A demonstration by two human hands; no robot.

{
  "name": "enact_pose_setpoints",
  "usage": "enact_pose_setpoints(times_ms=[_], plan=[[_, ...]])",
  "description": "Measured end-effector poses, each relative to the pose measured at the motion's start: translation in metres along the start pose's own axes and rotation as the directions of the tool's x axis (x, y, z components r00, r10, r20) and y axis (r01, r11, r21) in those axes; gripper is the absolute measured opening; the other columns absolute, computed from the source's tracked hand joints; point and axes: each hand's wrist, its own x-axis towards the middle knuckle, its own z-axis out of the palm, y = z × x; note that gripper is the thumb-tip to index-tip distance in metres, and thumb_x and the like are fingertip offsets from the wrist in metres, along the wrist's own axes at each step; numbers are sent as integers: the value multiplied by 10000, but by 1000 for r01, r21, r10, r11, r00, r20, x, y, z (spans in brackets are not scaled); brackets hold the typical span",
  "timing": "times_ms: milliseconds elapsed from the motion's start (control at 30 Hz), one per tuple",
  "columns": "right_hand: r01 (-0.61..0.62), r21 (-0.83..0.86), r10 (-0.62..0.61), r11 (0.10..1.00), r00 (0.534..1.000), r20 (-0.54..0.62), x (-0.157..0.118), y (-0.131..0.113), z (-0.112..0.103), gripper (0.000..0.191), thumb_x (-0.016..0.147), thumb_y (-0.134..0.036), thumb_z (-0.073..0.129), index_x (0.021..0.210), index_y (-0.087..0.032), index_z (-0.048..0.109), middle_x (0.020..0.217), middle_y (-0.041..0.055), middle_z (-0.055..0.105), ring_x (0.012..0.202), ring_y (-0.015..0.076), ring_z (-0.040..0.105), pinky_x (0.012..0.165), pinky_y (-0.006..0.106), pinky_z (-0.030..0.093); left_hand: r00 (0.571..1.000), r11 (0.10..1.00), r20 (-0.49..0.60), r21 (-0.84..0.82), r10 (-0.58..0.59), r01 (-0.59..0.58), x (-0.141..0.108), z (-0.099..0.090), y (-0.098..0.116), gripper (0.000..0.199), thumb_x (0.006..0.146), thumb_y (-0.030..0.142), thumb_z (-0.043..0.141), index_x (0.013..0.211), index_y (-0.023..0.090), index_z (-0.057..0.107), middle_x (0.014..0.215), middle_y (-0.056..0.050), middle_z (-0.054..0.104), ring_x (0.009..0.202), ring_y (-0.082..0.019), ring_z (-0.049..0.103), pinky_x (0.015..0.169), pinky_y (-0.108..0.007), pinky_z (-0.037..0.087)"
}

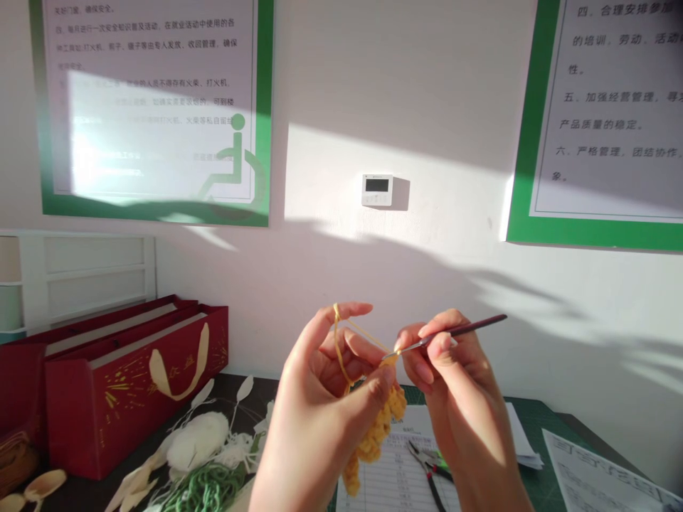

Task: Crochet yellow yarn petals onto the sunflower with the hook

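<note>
My left hand (336, 384) pinches a yellow crochet piece (376, 437) between thumb and middle finger, its lower end hanging below the palm. A strand of yellow yarn (337, 341) loops round the raised left index finger and runs to the top of the piece. In my right hand (453, 363) is a crochet hook (474, 326) with a dark handle, held like a pen. Its metal tip reaches the upper edge of the crochet piece, close to the left fingertips. How the yarn lies at the tip is too small to make out.
Pliers (427, 473) lie on printed sheets (384, 491) over a green cutting mat (533, 419). To the left stand red gift bags (75, 419), a white yarn ball (197, 441) and green yarn (205, 491). Behind is a wall with a thermostat (377, 190) and green-framed posters (267, 107).
</note>
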Motion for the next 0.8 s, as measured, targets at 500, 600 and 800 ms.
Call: enact_pose_setpoints(times_ms=[500,600,800], plan=[[231,-180,-213,956,970,115,0,-9,-11,64,1020,-299,527,971,-266,554,882,29,748,572,115,506,580,273,394,999,999,26,18,-36,36,-1,-3,0,490,701,124,814,1138,240,625,705,22,622,634,-142,582,585,-234,459],[297,-239,-281,925,955,100,-4,-10,-8,54,1026,-273,517,992,-273,559,901,33,750,592,121,529,587,279,419,1000,999,-3,21,-26,26,-3,-1,-1,478,696,140,825,1122,239,631,703,21,616,644,-148,586,574,-229,458],[345,-327,-336,880,938,86,-11,-15,-3,62,1026,-240,520,997,-275,561,924,16,744,603,111,565,593,274,444,1000,1000,-7,28,-11,11,-4,1,-1,453,704,112,802,1106,237,635,701,24,606,650,-149,592,575,-224,470]])
